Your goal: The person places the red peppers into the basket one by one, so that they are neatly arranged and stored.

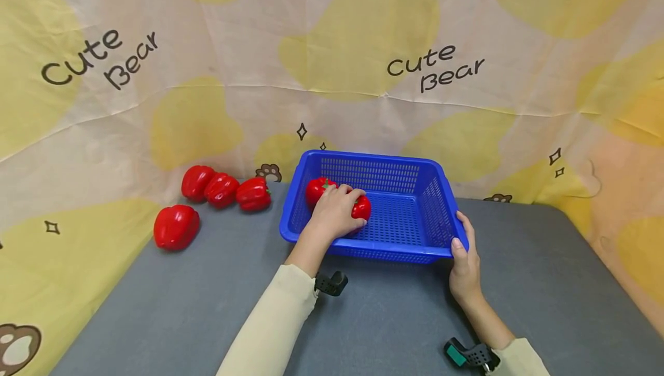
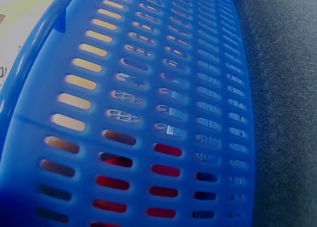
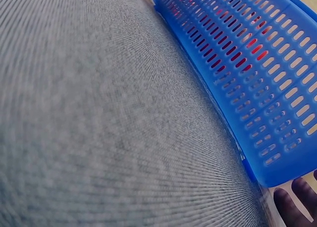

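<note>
A blue plastic basket point(image 1: 358, 249) with slotted walls stands on the grey table. My left hand point(image 1: 337, 213) reaches over its near wall and grips a red bell pepper point(image 1: 362, 207), mostly covered by the fingers. Just behind that hand, another red bell pepper point(image 1: 314, 191) lies at the basket's left end. My right hand point(image 1: 465, 269) holds the basket's right near corner, thumb in front and fingers along the right side. Through the slots of the basket wall point(image 2: 143, 83) in the left wrist view, patches of red show; fingertips point(image 3: 292, 209) appear by the corner in the right wrist view.
Left of the basket, several red bell peppers lie on the grey table point(image 1: 228, 284): a front one point(image 1: 176, 227) and a row behind, including one with a green stem point(image 1: 253, 194). A printed cloth point(image 1: 358, 36) hangs directly behind the table.
</note>
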